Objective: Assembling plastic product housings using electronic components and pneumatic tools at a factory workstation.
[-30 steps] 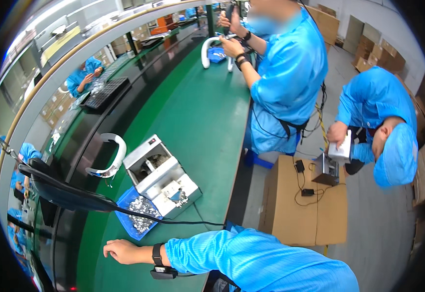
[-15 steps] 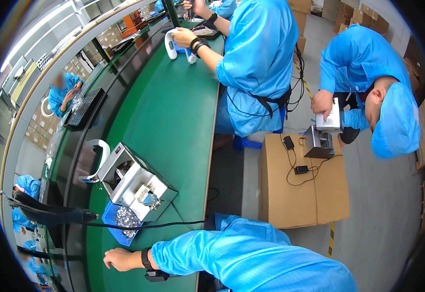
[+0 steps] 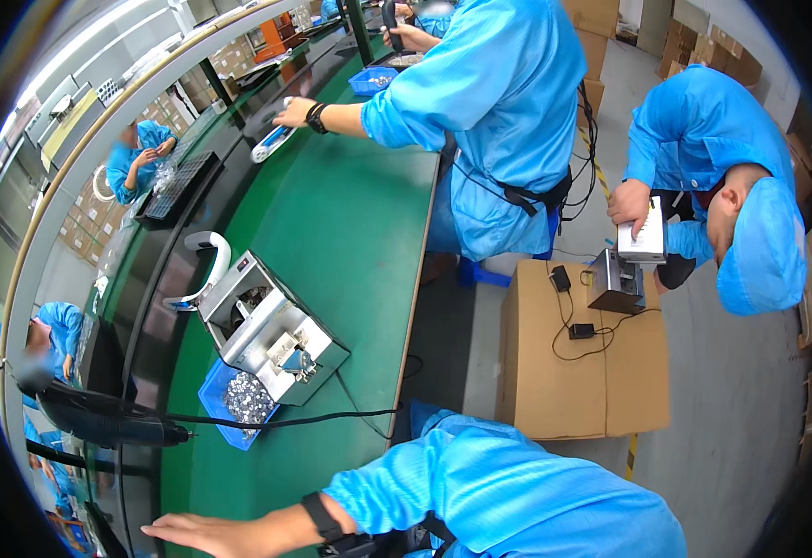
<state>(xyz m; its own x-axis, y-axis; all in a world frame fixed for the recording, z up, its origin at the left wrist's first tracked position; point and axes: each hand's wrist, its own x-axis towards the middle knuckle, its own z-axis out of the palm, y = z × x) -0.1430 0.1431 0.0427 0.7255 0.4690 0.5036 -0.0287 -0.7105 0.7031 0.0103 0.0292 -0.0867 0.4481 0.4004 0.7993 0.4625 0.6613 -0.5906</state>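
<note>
My right hand (image 3: 229,535) reaches over the near end of the green bench (image 3: 331,205), fingers stretched out and holding nothing. A black band circles its wrist, below a blue sleeve. My left hand is out of view. Beyond the right hand, a blue tray (image 3: 211,395) holds many small metal parts. It touches a silver metal box-shaped fixture (image 3: 262,321) with an open front and a clamp-like mechanism on top. A white curved part (image 3: 218,265) stands against the fixture's far left side. Nearer the hand hangs a black electric screwdriver (image 3: 99,414), tip pointing right.
Ahead, a co-worker in blue (image 3: 480,121) reaches over the bench to a white part (image 3: 274,141). At right, another person (image 3: 712,149) bends over a metal device (image 3: 616,282) on a cardboard box (image 3: 564,381). A black cable (image 3: 285,423) crosses the bench.
My right hand has moved down and left in view, its fingers going from curled to stretched out. The co-worker ahead has moved the white part left and laid it lower. The whole view has shifted slightly.
</note>
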